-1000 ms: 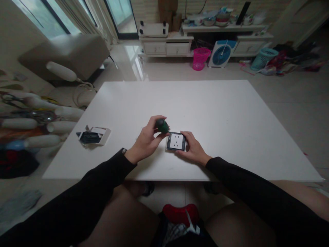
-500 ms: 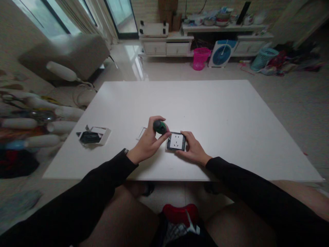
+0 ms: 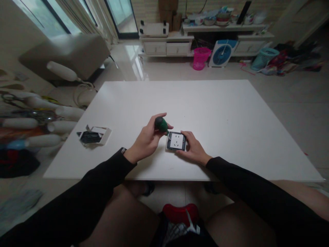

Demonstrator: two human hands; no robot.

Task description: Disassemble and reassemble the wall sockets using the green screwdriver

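The left hand [image 3: 146, 141] holds a green and black screwdriver [image 3: 161, 125], tilted, with its shaft going down to the left side of the wall socket [image 3: 176, 141]. The right hand [image 3: 194, 149] grips the socket from the right, at its far and near sides. The socket is on the white table [image 3: 218, 109], near the middle of the near edge. Whether the tip sits in a screw is perhaps too small to judge. Because the screwdriver leans, its tip could slip out and scratch the white face. If the right hand holds too loosely, the turning force could rotate the socket. The open box [image 3: 105, 136] lies well apart, by the left edge. No brand, label or writing can be read on these things.
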